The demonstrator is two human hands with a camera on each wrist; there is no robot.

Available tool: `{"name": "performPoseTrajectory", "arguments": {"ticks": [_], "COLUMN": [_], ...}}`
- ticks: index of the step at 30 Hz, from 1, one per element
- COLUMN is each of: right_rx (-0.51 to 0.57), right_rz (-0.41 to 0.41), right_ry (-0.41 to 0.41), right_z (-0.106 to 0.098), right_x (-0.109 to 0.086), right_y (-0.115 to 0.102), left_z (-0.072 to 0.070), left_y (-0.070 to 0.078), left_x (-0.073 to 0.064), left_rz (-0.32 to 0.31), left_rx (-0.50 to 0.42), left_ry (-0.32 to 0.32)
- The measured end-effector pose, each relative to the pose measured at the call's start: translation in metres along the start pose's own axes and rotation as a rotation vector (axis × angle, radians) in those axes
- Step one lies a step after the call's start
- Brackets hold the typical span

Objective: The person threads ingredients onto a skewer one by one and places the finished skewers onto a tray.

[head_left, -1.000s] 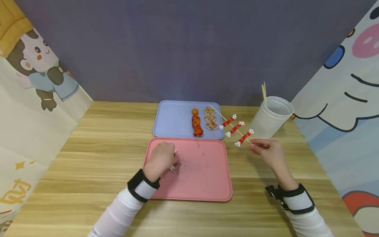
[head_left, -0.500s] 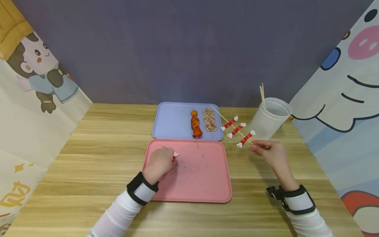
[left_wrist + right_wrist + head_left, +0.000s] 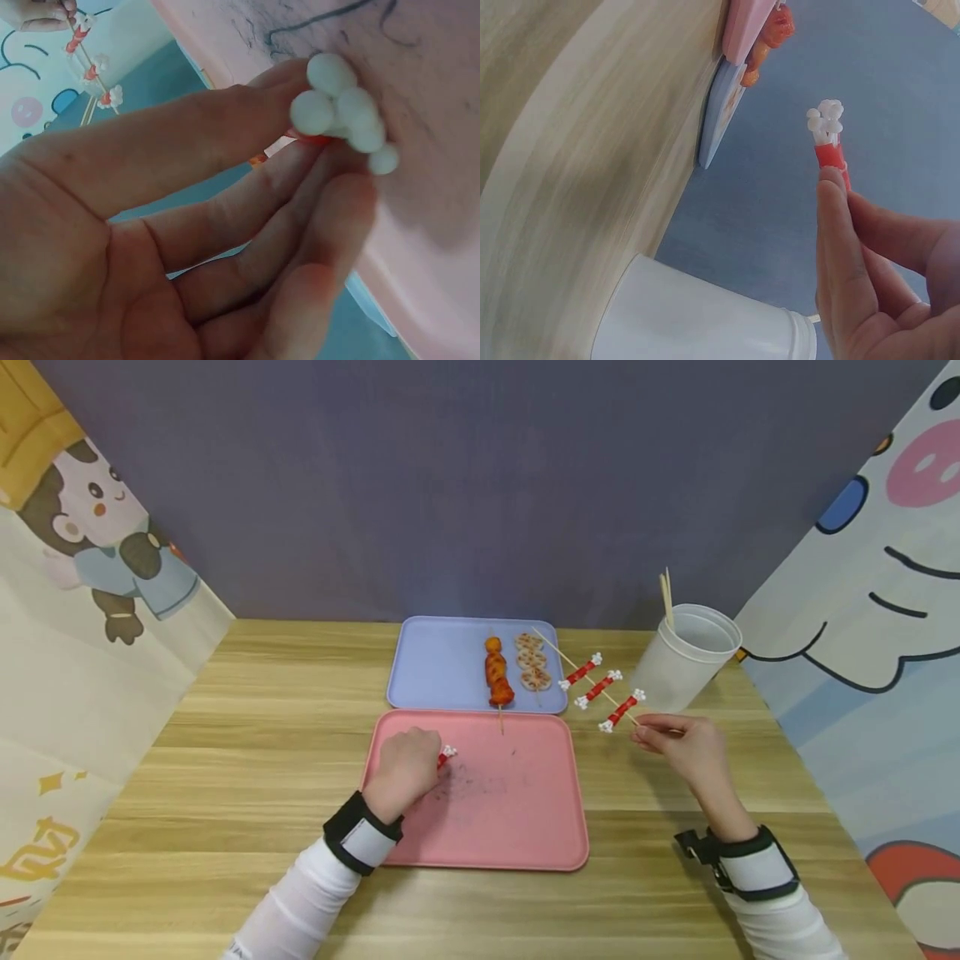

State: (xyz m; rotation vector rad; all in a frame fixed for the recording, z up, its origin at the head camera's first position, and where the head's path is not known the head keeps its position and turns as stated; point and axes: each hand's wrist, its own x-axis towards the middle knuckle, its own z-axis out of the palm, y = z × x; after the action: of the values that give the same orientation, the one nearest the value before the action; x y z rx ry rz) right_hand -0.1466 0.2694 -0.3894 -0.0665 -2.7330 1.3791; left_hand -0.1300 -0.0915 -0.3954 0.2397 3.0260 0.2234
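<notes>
Over the left part of the pink tray (image 3: 517, 827), my left hand (image 3: 405, 774) pinches an enoki mushroom roll (image 3: 444, 758) with a red wrap. In the left wrist view, the roll's white mushroom caps (image 3: 334, 105) stick out between thumb and fingers, close to the tray; its red middle is mostly hidden. My right hand (image 3: 684, 747) pinches the lower end of a thin wooden skewer (image 3: 555, 647). Three such red-wrapped rolls (image 3: 598, 688) are threaded across the skewer, which slants up to the left above the table. From the right wrist camera, one roll (image 3: 830, 154) shows beyond the fingertips.
Behind the pink tray lies a blue tray (image 3: 435, 664) bearing an orange-red meat skewer (image 3: 497, 672) and a lotus-slice skewer (image 3: 532, 660). The meat skewer's stick reaches over the pink tray. A white cup (image 3: 678, 668) with several sticks stands behind my right hand. A dark wall (image 3: 480, 493) closes the back.
A second ago both ends of the roll showed beside my left hand; now it is turned in the fingers and only its upper right end shows. My right hand and its skewer hardly moved.
</notes>
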Motion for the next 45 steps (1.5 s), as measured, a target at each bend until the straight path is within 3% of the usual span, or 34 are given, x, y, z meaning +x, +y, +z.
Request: {"name": "performPoseTrajectory", "arguments": {"ticks": [4, 8, 14, 17, 24, 31, 45], "right_rx": [0.027, 0.065, 0.020, -0.036, 0.045, 0.043, 0.024], "right_rz": [-0.014, -0.051, -0.117, -0.165, -0.216, -0.248, -0.282], "right_ry": [-0.024, -0.052, -0.067, -0.046, -0.064, -0.060, -0.040], "right_z": [0.002, 0.008, 0.017, 0.020, 0.023, 0.024, 0.027], "right_x": [0.000, -0.003, -0.014, -0.018, -0.024, -0.027, -0.029], "right_y": [-0.006, -0.014, -0.030, -0.039, -0.056, -0.067, -0.083], "left_z": [-0.005, -0.012, -0.030, -0.040, -0.058, -0.070, -0.084], "left_y": [-0.006, -0.016, -0.026, -0.028, -0.026, -0.027, -0.015], "left_x": [0.009, 0.018, 0.022, 0.024, 0.026, 0.030, 0.037], "left_rz": [-0.035, -0.051, -0.081, -0.086, -0.082, -0.068, -0.080], "left_rx": [-0.058, -0.156, -0.281, -0.343, -0.509, -0.598, -0.673], "left_ry": [0.038, 0.161, 0.238, 0.293, 0.449, 0.643, 0.752]}}
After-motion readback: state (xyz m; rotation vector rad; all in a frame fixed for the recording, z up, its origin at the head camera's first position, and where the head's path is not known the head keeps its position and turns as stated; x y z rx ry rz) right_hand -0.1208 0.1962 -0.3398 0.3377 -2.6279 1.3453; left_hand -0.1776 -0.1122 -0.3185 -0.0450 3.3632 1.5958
